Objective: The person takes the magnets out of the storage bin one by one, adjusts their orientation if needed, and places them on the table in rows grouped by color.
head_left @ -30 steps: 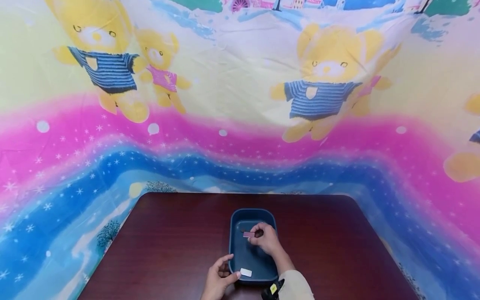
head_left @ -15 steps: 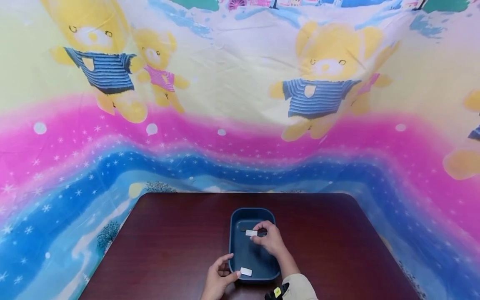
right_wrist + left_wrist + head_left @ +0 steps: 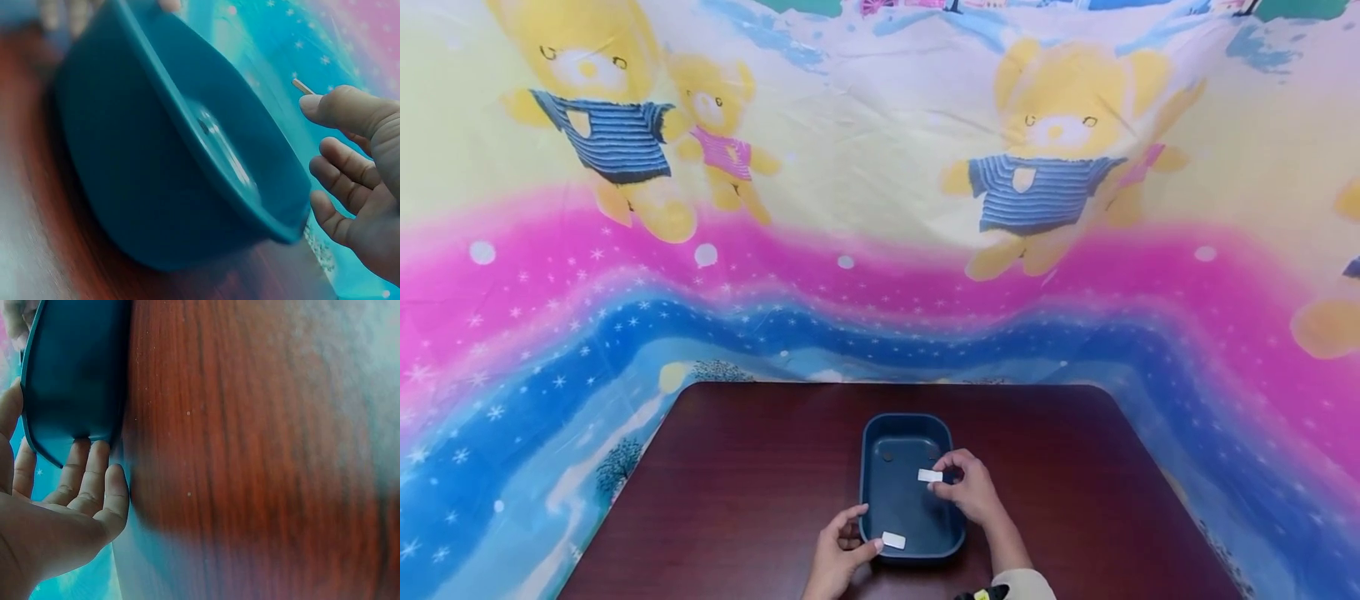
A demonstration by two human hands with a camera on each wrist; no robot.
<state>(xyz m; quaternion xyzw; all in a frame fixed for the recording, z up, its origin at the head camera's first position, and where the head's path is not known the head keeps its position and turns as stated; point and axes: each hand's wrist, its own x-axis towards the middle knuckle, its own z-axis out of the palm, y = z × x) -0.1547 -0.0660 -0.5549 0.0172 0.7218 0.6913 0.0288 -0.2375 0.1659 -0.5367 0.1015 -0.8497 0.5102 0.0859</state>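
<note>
A deep blue plastic container (image 3: 912, 508) with rounded corners stands on the table. My left hand (image 3: 837, 552) holds its near left corner, with fingers along the outside wall in the left wrist view and the thumb at the rim. Right by that thumb tip, a small white rectangular piece (image 3: 893, 540) shows at the container's near end. Over the container's right side, my right hand (image 3: 973, 490) pinches another thin white rectangular piece (image 3: 929, 476) between thumb and index finger. Edge-on in the right wrist view, this thin piece (image 3: 302, 86) looks tan; the other fingers are loosely bent.
A small dark round spot (image 3: 887, 457) lies toward the container's far left inside, with a second dark spot (image 3: 932, 456) to its right. Around the container stretches a dark red-brown wooden table (image 3: 760, 483). A patterned cloth (image 3: 880, 208) with bears hangs behind it.
My right hand has moved right and slightly nearer with its piece, which has turned from a pinkish face to a white one. The left hand keeps its hold on the container.
</note>
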